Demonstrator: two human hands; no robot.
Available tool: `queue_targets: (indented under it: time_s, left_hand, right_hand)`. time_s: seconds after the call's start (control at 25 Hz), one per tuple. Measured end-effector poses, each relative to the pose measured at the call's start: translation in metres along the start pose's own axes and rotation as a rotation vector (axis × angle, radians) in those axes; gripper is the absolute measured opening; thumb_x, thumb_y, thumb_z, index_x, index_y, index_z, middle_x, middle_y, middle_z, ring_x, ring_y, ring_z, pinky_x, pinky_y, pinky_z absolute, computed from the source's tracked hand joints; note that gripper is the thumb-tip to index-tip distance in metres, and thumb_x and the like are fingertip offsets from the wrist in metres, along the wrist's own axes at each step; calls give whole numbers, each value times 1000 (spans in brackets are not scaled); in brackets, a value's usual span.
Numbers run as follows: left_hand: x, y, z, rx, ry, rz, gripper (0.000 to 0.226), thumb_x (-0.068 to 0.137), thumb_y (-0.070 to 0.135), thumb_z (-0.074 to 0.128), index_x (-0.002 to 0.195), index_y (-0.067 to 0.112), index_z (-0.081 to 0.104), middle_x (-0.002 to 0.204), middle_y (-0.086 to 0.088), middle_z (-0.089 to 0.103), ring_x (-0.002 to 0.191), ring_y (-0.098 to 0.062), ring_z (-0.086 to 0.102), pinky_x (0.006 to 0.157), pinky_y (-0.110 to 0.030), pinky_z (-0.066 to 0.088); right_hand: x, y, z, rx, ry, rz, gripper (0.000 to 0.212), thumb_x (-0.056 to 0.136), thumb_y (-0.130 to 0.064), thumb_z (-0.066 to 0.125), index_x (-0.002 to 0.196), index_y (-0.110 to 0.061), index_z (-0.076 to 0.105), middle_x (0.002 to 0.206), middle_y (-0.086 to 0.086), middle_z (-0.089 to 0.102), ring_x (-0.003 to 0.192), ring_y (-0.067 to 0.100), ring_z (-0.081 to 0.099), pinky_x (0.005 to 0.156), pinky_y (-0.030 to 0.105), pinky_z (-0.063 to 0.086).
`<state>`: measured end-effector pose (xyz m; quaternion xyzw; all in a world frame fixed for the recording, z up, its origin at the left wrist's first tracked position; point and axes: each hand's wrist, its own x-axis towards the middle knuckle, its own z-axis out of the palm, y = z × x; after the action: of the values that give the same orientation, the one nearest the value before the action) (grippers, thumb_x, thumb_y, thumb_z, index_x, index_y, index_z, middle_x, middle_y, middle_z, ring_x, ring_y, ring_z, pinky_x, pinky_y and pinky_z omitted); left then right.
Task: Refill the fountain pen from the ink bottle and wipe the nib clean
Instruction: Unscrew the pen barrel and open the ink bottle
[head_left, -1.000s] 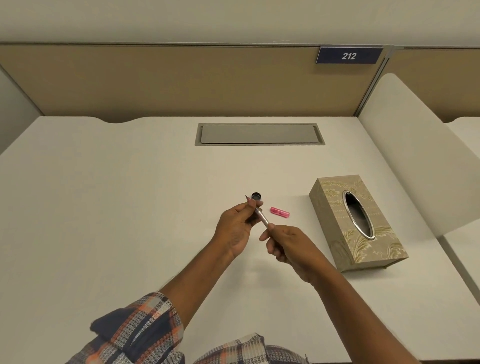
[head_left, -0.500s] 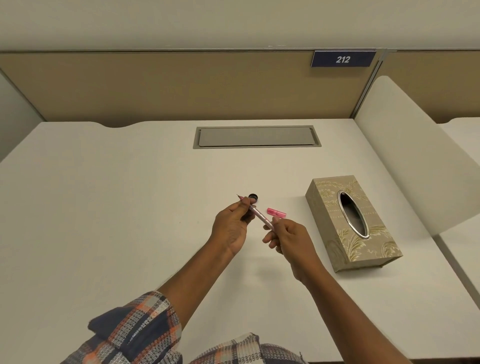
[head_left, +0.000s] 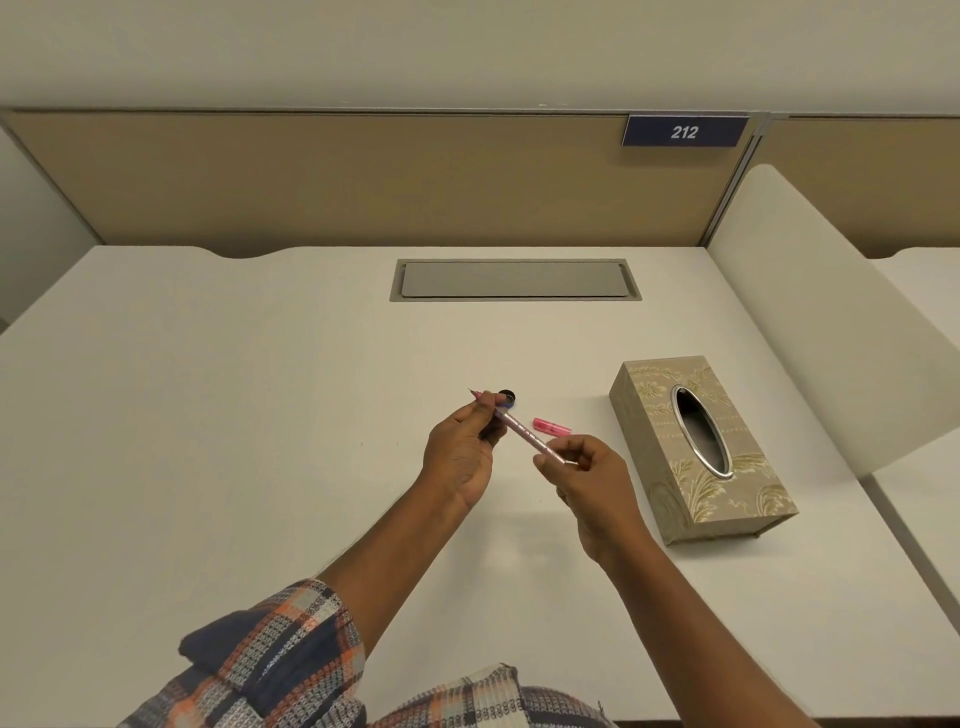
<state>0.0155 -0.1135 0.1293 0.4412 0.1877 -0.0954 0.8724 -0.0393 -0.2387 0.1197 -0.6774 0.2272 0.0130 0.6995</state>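
The slim pink fountain pen (head_left: 524, 434) is held above the white table (head_left: 208, 415), with its nib toward 10 o'clock. The left hand (head_left: 462, 452) grips its front part and the right hand (head_left: 587, 478) pinches its back end. A small dark ink bottle (head_left: 508, 397) stands at 12 o'clock, a pink plastic cap (head_left: 551, 426) lies at 2 o'clock, and a beige patterned tissue box (head_left: 748, 467) at 3 o'clock.
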Motion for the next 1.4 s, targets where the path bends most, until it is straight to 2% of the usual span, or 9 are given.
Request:
queue_targets:
  time_s: [0.2, 0.32, 0.4, 0.56, 0.8, 0.92, 1.04, 1.24, 1.4]
  left_hand:
    - [-3, -1, 3, -21, 14, 0, 19, 91, 12, 54, 77, 7, 67, 64, 5, 72, 78, -11, 62, 76, -23, 47]
    - [-4, -3, 3, 4, 16, 12, 19, 91, 12, 55, 77, 7, 68, 63, 6, 71, 79, -11, 61, 75, -22, 47]
    - [-5, -3, 2, 13, 23, 19, 21, 91, 13, 54, 76, 8, 68, 63, 6, 71, 79, -11, 60, 74, -22, 47]
    - [-6, -5, 2, -1, 21, 12, 36, 91, 12, 54, 61, 13, 74, 65, 6, 72, 81, -11, 60, 77, -23, 47]
    - [-8, -8, 2, 3, 39, 31, 35, 91, 12, 55, 61, 13, 74, 62, 6, 71, 80, -12, 58, 76, -23, 46]
    - [-9, -9, 3, -15, 53, 36, 26, 91, 12, 56, 69, 10, 71, 61, 5, 70, 79, -12, 57, 75, -23, 46]
    - [-10, -12, 3, -37, 44, 30, 38, 90, 11, 56, 57, 13, 75, 62, 5, 71, 78, -12, 57, 81, -24, 47]
    - [-11, -14, 1, -45, 83, 34, 20, 89, 11, 58, 74, 8, 71, 63, 4, 70, 77, -13, 58, 78, -24, 49]
    - [-11, -17, 0, -56, 112, 27, 14, 88, 10, 58, 80, 7, 68, 67, 2, 69, 76, -13, 59, 77, -24, 50]
  right_hand:
    - [-2, 0, -1, 69, -56, 127, 25, 94, -34, 59, 98, -10, 65, 79, 6, 69, 70, 15, 60, 65, 29, 46]
    - [-2, 4, -3, 31, -26, 59, 6, 89, -15, 66, 91, -10, 68, 80, 7, 67, 70, 16, 55, 61, 27, 44]
    - [-2, 6, -6, 53, -18, 36, 20, 80, -10, 74, 97, -13, 63, 91, 8, 64, 75, 19, 56, 63, 29, 46]
    - [-5, 2, -4, 99, -65, 156, 26, 94, -35, 58, 102, -11, 66, 84, 6, 71, 76, 15, 63, 68, 29, 49]
    - [-4, 9, -9, 38, 12, 10, 15, 81, -7, 72, 93, -15, 69, 95, 5, 69, 79, 16, 59, 68, 27, 45]
    - [-6, 6, -11, 120, -17, 106, 20, 88, -30, 68, 102, -16, 65, 99, 4, 70, 89, 16, 64, 77, 31, 50]
    - [-6, 6, -9, 38, -53, 213, 43, 99, -43, 45, 94, -10, 72, 82, 4, 73, 76, 14, 64, 72, 29, 46]
    - [-8, 14, -14, 43, -11, 75, 14, 83, -12, 73, 95, -11, 68, 90, 8, 66, 77, 17, 57, 68, 28, 45]
    - [-10, 12, -14, 159, -70, 196, 27, 91, -35, 64, 104, -12, 63, 93, 7, 70, 84, 18, 65, 72, 30, 51]
